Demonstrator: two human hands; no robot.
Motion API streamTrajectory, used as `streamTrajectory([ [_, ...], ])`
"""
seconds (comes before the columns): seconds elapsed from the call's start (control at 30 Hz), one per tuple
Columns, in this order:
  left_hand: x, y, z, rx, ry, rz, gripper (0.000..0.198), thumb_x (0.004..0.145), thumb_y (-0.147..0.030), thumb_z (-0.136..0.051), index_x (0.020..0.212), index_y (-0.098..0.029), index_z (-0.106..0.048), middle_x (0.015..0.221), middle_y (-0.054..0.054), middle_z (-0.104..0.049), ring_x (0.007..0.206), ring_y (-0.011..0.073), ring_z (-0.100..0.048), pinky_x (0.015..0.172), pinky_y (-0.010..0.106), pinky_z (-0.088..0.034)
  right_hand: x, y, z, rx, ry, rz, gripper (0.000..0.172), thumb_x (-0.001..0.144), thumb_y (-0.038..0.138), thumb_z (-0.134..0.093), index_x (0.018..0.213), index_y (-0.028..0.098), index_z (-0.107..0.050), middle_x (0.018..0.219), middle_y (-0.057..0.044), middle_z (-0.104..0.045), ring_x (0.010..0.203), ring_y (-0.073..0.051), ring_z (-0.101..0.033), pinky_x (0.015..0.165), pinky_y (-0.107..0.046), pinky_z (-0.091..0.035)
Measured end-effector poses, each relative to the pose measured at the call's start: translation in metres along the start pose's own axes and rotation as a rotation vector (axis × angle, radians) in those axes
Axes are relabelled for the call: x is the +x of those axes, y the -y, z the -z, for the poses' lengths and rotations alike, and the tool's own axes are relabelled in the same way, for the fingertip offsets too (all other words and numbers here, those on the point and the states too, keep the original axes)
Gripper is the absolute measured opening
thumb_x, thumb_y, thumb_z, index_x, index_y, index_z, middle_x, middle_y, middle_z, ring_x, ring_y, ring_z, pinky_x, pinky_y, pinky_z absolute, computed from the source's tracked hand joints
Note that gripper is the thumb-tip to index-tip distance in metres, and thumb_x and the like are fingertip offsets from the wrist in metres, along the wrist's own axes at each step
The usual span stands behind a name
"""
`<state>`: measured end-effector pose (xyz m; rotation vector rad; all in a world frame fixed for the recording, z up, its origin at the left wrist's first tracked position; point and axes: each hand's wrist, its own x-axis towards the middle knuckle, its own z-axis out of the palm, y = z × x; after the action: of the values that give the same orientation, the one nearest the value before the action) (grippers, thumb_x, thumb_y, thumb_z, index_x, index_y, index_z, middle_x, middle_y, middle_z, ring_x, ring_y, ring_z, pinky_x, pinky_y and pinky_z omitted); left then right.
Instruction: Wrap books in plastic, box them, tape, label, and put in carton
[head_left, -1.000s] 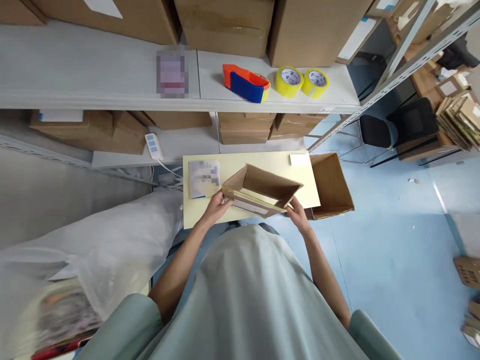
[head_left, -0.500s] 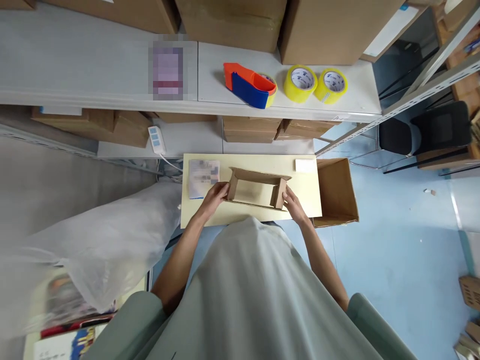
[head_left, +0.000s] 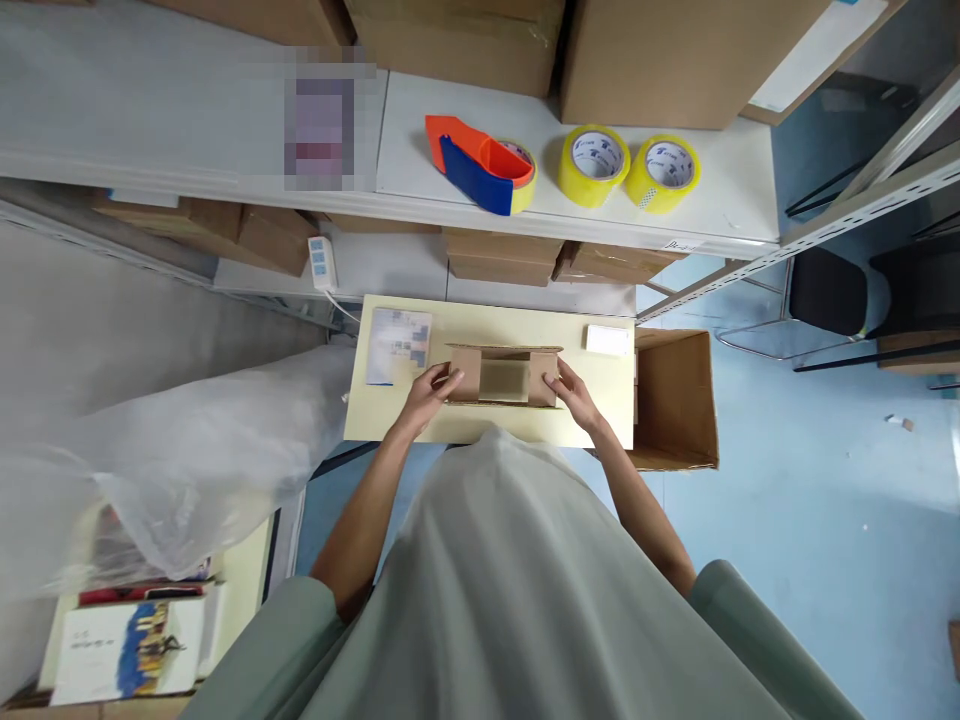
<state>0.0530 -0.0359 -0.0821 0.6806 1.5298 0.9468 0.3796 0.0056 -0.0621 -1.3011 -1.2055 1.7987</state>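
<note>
A small brown cardboard box point(head_left: 466, 372) is between my hands over the cream table point(head_left: 390, 420). Its two short end flaps are folded inward, and a gap between them shows the middle. The long flaps stand along the near and far sides. My left hand point(head_left: 429, 396) grips the box's left end, thumb on the flap. At the right end my right hand point(head_left: 571, 392) holds it the same way, fingers around the outside. A printed sheet or packet point(head_left: 397, 346) lies left of the box, and a small white block point(head_left: 607, 340) lies to its right.
An orange and blue tape dispenser point(head_left: 480, 165) and two yellow tape rolls point(head_left: 594, 166) sit on the shelf point(head_left: 412, 110) beyond the table. A large open carton point(head_left: 679, 400) stands right of the table. Translucent plastic point(head_left: 225, 440) bulges at the left.
The box's end flaps have been folded inward from upright, covering both ends of the opening. The box has levelled between my hands, and my view has shifted slightly.
</note>
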Motion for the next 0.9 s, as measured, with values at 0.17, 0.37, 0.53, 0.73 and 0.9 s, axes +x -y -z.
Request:
streamTrajectory([
  [0.17, 0.013, 0.006, -0.003, -0.03, -0.06, -0.005, 0.086, 0.066, -0.083, -0.093, 0.122, -0.019, -0.081, 0.127, 0.017, -0.083, 0.123, 0.0347, -0.074, 0.103, 0.044, -0.059, 0.011, -0.009, 0.001, 0.028, 0.024, -0.016, 0.089, 0.092, 0.077, -0.08, 0.167, 0.033, -0.059, 0.175, -0.005, -0.057, 0.153, -0.033, -0.062, 0.129, -0.051, -0.053],
  [0.37, 0.015, 0.007, 0.009, -0.06, 0.029, 0.005, 0.093, 0.079, -0.094, -0.075, 0.131, -0.018, -0.079, 0.141, 0.023, -0.078, 0.139, 0.0366, -0.071, 0.108, 0.045, -0.061, 0.012, -0.018, 0.007, -0.056, -0.128, -0.063, 0.101, 0.08, 0.085, -0.085, 0.161, 0.03, -0.065, 0.171, -0.011, -0.061, 0.153, -0.038, -0.062, 0.131, -0.058, -0.049],
  [0.53, 0.006, -0.005, 0.041, 0.07, 0.195, -0.03, 0.095, 0.071, -0.063, -0.101, 0.154, -0.031, -0.068, 0.174, 0.019, -0.055, 0.163, 0.0409, -0.05, 0.124, 0.051, -0.054, 0.0, -0.014, 0.015, -0.141, -0.23, -0.032, 0.089, 0.085, 0.082, -0.083, 0.155, 0.029, -0.07, 0.167, -0.014, -0.064, 0.149, -0.039, -0.065, 0.128, -0.06, -0.052],
  [0.73, 0.01, -0.019, 0.044, 0.151, 0.292, -0.024, 0.117, 0.056, -0.044, -0.111, 0.161, -0.028, -0.06, 0.164, 0.021, -0.063, 0.158, 0.043, -0.055, 0.123, 0.059, -0.056, 0.007, -0.006, -0.001, -0.167, -0.262, -0.02, 0.079, 0.087, 0.082, -0.08, 0.143, 0.027, -0.077, 0.153, -0.016, -0.074, 0.131, -0.04, -0.076, 0.113, -0.061, -0.063],
  [0.9, 0.011, -0.029, 0.037, 0.141, 0.276, -0.063, 0.107, 0.062, -0.05, -0.109, 0.156, -0.026, -0.064, 0.157, 0.018, -0.069, 0.152, 0.0416, -0.061, 0.118, 0.056, -0.061, 0.01, 0.005, -0.008, -0.247, -0.265, -0.022, 0.068, 0.091, 0.08, -0.078, 0.133, 0.026, -0.082, 0.145, -0.012, -0.08, 0.131, -0.04, -0.078, 0.111, -0.058, -0.064],
])
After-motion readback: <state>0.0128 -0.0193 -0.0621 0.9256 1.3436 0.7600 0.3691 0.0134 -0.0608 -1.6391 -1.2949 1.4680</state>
